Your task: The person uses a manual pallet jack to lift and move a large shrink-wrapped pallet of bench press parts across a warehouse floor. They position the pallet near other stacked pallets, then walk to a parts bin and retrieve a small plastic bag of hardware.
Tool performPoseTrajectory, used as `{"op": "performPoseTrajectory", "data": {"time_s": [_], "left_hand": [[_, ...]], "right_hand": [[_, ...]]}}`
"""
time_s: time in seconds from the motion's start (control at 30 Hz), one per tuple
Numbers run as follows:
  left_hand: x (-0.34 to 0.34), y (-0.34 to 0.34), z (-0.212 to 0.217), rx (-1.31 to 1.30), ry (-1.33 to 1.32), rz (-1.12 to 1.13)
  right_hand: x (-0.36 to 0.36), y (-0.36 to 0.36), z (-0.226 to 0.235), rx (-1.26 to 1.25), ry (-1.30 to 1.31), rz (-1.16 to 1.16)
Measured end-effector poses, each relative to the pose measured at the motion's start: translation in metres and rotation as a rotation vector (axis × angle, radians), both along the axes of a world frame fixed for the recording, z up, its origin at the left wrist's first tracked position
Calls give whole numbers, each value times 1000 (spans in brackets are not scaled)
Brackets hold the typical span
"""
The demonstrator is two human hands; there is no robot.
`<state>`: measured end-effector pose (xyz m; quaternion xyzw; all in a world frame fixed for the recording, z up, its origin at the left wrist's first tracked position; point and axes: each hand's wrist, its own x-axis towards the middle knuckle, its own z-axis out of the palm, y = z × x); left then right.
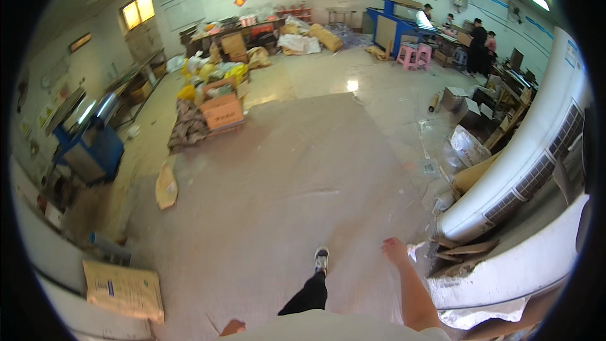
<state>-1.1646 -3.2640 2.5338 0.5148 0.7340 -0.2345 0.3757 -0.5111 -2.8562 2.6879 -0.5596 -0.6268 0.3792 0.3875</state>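
My right hand (pixel 396 251) hangs over the floor at the lower right, its fingers loosely curled in, with nothing visible in them. A crumpled white scrap (pixel 413 251) shows just beside that wrist; whether the two touch is unclear. Only a small part of my left hand (pixel 233 327) appears at the bottom edge. Its fingers are mostly hidden, and a thin pale strip (pixel 213 324) shows next to it. One foot in a grey-and-white shoe (pixel 322 259) is stretched forward below me, on the brownish floor (pixel 284 227).
A brown carton (pixel 222 112) stands ahead amid bags. On the left are a tan sack (pixel 124 289) and a blue machine (pixel 95 148). A tall white air conditioner (pixel 505 177) leans into view at right. Pink stools (pixel 414 55) and people (pixel 476 44) are at the far right.
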Motion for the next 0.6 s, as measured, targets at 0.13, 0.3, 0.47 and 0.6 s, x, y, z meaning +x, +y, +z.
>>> {"op": "performPoseTrajectory", "data": {"time_s": [0.13,0.3,0.47,0.6], "left_hand": [[-13,178,40,15,-67,212],[18,490,136,483,47,-294],[62,833,269,914,-570,234],[98,1018,334,901,-340,50]], "right_hand": [[-11,97,20,-340,48,-16],[44,105,-2,-180,-940,526],[86,154,25,-774,-599,156],[102,291,59,-854,-508,49]]}}
